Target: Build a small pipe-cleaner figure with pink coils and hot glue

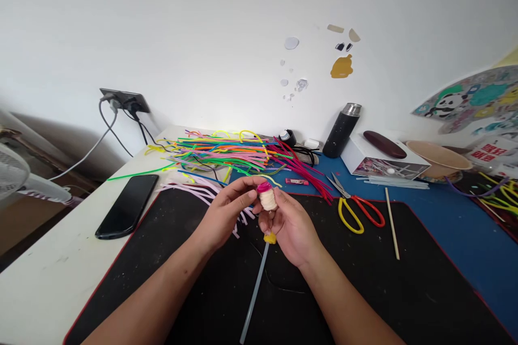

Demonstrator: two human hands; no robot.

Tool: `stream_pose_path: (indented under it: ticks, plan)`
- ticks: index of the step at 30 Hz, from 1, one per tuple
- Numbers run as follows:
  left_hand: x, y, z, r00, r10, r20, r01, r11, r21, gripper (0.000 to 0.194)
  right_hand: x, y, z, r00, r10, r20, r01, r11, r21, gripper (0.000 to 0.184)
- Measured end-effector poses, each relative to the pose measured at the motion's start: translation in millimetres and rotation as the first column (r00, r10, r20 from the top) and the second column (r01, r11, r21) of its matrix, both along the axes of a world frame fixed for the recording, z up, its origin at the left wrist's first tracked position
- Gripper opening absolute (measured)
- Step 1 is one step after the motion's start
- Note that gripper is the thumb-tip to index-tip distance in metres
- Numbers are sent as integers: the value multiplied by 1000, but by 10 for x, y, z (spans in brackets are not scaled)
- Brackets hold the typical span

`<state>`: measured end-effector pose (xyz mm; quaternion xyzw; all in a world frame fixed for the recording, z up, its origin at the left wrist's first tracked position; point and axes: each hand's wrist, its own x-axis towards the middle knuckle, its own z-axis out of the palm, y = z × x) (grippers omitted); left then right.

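Note:
Both hands meet over the black mat (214,291) around a small coiled piece of fuzzy pipe cleaner (267,199), cream with a magenta top. My left hand (226,206) is closed at the coil's left side, its thumb and forefinger by the magenta end. From the right, my right hand (293,226) grips the coil between thumb and curled fingers. Just below the right fingers is a yellow piece (270,238), partly hidden, at the upper end of a translucent stick (254,294). I cannot tell whether the right hand touches it.
Loose colourful pipe cleaners (226,151) are heaped at the back. Scissors (350,205) with yellow and red handles and a wooden stick (392,223) lie right. A phone (127,206) lies left. Behind stand a black flask (342,130), a white box (384,153) and a bowl (439,159).

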<state>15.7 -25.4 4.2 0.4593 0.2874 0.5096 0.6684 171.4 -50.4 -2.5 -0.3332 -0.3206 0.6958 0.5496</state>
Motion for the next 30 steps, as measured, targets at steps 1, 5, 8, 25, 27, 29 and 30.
stream_pose_path:
  ticks: [1,5,8,25,27,29,30]
  plan:
    - [3,0,0,1000,-2,-4,2,1000,-2,34,-2,0,-1,1000,5,2,-5,1000,3,48]
    - [12,-4,-11,1000,2,-23,-2,1000,6,30,-14,-1,-6,1000,16,1,-16,1000,0,50]
    - [11,-4,-25,1000,2,-29,-1,1000,16,29,-20,-2,-10,1000,10,0,-10,1000,-5,49]
    - [1,8,-27,998,13,-67,-11,999,31,30,-44,-15,-11,1000,28,3,-28,1000,6,41]
    - [22,-2,-20,998,46,-41,-44,998,33,32,-45,-14,-9,1000,30,-3,-30,1000,-6,41]
    - [40,-17,-6,996,84,-23,-83,996,44,31,-49,-14,-11,999,30,-14,-31,999,-24,41]
    - [45,-25,2,996,91,-24,-90,994,54,29,-52,-15,-13,999,35,-20,-35,999,-32,42]
